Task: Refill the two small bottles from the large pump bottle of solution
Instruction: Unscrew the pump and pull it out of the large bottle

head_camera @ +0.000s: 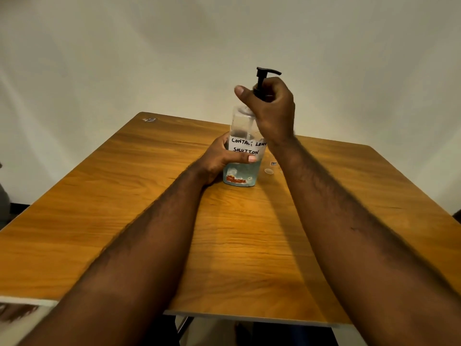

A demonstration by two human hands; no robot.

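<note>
**Item 1.** Large clear plastic pump bottle (243, 123), rectangular body, upright. Stands on far half of the flat orange-brown wood-grain surface (149, 196), approx. midway betw. L and R edges.
- White paper label (245, 147) on front, handwritten "CONTACT LENS SOLUTION".
- Lower band pale blue w/ red-orange print. Upper part see-through, thin tube visible inside.
- Black plastic pump head (264, 76) at top, spout pointing right. Cannot tell if collar is seated on the neck or lifted off.

**Item 2.** L hand (217, 163). Fingers (222, 143) curled round the bottle's L side at label height, thumb across the front under the label; holds body firm. Heel of hand down on surface.

**Item 3.** R hand (272, 113). Fingers (274, 91) closed round the pump collar from above-right, thumb sticking out left. Stem and spout stand clear above the fist.

**Item 4.** Small clear round piece (269, 171) flat on surface, just right of bottle base; too small to ID.

**Item 5.** Tiny printed tag (274, 163) just beyond it, near R forearm.

**Item 6.** Pale sticker (149, 119) at far-L corner of surface.

**Backdrop.** Plain off-white wall (124, 58) behind far edge.
</note>
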